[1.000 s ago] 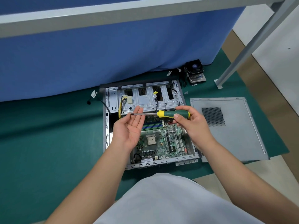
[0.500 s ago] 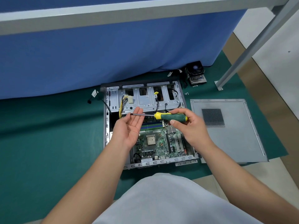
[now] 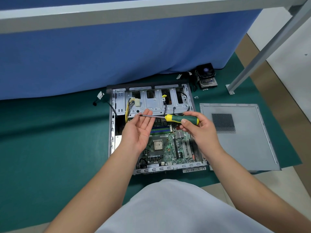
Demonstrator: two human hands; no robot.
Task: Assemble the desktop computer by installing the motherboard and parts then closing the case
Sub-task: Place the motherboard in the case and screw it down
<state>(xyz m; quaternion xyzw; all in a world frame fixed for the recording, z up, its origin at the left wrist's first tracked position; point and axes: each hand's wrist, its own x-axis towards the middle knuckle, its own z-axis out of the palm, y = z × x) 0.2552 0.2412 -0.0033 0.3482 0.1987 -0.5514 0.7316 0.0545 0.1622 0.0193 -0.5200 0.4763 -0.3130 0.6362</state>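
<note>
while the right hand [image 3: 200, 130] gripped the screwdriver [image 3: 181, 119], the flat left hand [image 3: 139, 130] should have steadied its tip squarely.

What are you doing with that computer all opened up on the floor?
A person is putting a desktop computer together. The open case lies on a green mat with the motherboard already inside. The right hand grips a green and yellow screwdriver, its tip over the fingers of the open left hand. The side panel lies beside the case, not yet on, and a cooler fan waits behind it.
</note>
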